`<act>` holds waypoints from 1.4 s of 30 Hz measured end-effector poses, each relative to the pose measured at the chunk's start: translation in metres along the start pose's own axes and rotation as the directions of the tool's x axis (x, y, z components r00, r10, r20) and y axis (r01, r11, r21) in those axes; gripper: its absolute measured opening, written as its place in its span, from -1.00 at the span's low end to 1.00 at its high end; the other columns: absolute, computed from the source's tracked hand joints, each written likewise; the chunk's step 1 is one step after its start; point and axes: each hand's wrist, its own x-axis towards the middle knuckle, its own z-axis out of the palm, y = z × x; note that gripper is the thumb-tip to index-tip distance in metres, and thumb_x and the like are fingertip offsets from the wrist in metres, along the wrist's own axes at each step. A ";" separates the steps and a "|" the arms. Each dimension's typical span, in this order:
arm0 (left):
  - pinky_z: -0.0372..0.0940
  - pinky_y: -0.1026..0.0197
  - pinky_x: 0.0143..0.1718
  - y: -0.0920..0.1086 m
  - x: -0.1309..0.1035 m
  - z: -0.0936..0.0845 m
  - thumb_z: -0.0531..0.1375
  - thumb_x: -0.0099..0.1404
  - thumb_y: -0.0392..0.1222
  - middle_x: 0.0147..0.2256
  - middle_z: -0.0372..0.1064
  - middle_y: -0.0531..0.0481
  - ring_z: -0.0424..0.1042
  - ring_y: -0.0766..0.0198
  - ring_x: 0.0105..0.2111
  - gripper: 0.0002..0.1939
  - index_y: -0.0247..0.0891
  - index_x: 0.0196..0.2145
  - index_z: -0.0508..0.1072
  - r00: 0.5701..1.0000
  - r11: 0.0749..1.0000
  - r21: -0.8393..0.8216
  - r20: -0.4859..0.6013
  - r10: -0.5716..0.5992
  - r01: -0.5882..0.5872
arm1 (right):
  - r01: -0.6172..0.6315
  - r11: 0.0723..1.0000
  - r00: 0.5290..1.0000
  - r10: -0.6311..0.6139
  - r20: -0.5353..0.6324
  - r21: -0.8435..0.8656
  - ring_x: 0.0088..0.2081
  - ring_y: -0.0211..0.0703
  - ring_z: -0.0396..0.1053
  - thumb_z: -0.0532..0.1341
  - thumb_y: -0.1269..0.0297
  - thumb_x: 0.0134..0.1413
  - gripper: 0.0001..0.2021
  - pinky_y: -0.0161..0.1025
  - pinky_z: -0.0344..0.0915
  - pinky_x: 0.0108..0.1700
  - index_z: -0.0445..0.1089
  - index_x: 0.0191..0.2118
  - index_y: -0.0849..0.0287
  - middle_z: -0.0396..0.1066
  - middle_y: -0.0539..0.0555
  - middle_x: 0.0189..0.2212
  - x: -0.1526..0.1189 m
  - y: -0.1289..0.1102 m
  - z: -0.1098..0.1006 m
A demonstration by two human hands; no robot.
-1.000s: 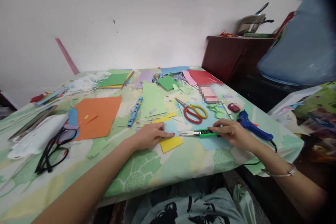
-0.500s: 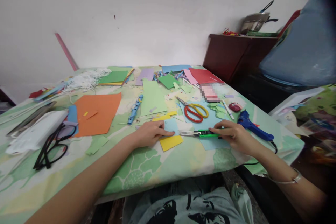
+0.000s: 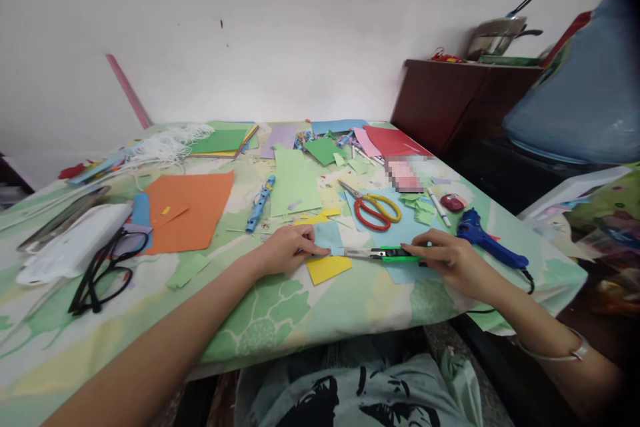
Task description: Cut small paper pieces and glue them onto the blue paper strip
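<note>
My left hand (image 3: 291,248) is closed against a small light blue piece of paper (image 3: 327,236), with the index finger stretched over its lower edge. In my right hand (image 3: 447,257) is a green utility knife (image 3: 395,253), held by the handle between thumb and fingers. Its long blade points left, and the tip is at the blue paper beside my left fingertip. Just below the blade lies a yellow piece of paper (image 3: 330,271). A larger light blue sheet (image 3: 407,230) lies behind and partly under the knife.
Scissors (image 3: 373,208) with red and yellow handles lie behind the knife. A blue glue gun (image 3: 487,240) rests right of my right hand. An orange sheet (image 3: 193,210), black glasses (image 3: 100,277) and a white power strip (image 3: 75,240) are at the left. Paper scraps cover the tablecloth.
The view has shifted slightly. Both hands, the knife and the blue paper keep nearly the same places relative to one another.
</note>
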 end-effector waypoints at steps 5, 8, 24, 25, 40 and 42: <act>0.13 0.27 -0.37 0.005 -0.003 -0.002 0.06 0.23 -0.21 -0.36 0.26 -0.01 0.26 0.32 -0.41 -0.66 0.01 -0.06 0.42 1.000 0.998 0.058 0.014 -0.006 0.005 | -0.018 1.000 1.000 0.018 -0.015 -0.006 -0.21 -0.13 0.36 -0.03 0.50 0.12 -0.60 -0.17 0.34 -0.20 0.37 0.00 0.06 0.35 0.16 -0.19 -0.005 0.002 -0.002; 0.16 0.26 -0.36 0.007 -0.004 0.000 0.09 0.22 -0.14 -0.27 0.27 -0.04 0.26 0.34 -0.42 -0.68 -0.03 -0.07 0.43 0.999 0.996 0.084 -0.036 -0.004 0.007 | -0.022 1.000 1.000 0.022 -0.013 -0.016 -0.20 -0.12 0.36 -0.02 0.49 0.11 -0.61 -0.17 0.34 -0.20 0.38 -0.01 0.09 0.35 0.16 -0.19 -0.005 0.003 -0.003; 0.16 0.31 -0.41 0.014 0.003 0.011 -0.06 0.33 -0.16 -0.37 0.29 -0.05 0.28 0.35 -0.45 -0.66 -0.17 -0.11 0.45 0.996 0.981 0.193 -0.093 -0.001 0.019 | 0.025 0.999 0.999 -0.026 -0.023 -0.026 -0.20 -0.12 0.37 0.04 0.54 0.02 -0.53 -0.21 0.33 -0.19 0.34 0.03 -0.01 0.37 0.10 -0.17 0.013 0.032 0.007; 0.14 0.30 -0.42 0.012 0.003 0.010 -0.07 0.33 -0.17 -0.37 0.29 -0.05 0.28 0.35 -0.46 -0.66 -0.15 -0.08 0.43 0.998 0.979 0.201 -0.063 -0.006 0.019 | 0.030 0.999 0.999 -0.030 -0.019 -0.022 -0.20 -0.13 0.37 0.03 0.55 0.01 -0.53 -0.22 0.33 -0.19 0.34 0.02 -0.01 0.36 0.11 -0.17 0.013 0.032 0.007; -0.07 0.30 -0.52 -0.005 0.002 0.005 -0.04 0.32 -0.22 -0.50 0.28 0.05 0.22 0.37 -0.54 -0.63 0.08 0.00 0.35 0.998 0.967 0.251 0.024 -0.050 0.042 | 0.090 0.996 0.996 -0.090 0.000 -0.017 -0.22 -0.14 0.36 -0.01 0.59 0.00 -0.50 -0.23 0.33 -0.23 0.36 0.01 0.02 0.35 0.14 -0.17 0.016 0.040 0.008; -0.06 0.30 -0.51 -0.004 0.002 0.005 -0.05 0.32 -0.21 -0.50 0.28 0.05 0.22 0.37 -0.54 -0.64 0.07 0.00 0.35 0.998 0.969 0.243 0.024 -0.050 0.043 | 0.095 0.995 0.995 -0.095 0.000 -0.016 -0.22 -0.15 0.36 -0.01 0.59 0.00 -0.49 -0.23 0.33 -0.22 0.35 0.02 0.00 0.35 0.13 -0.17 0.016 0.040 0.009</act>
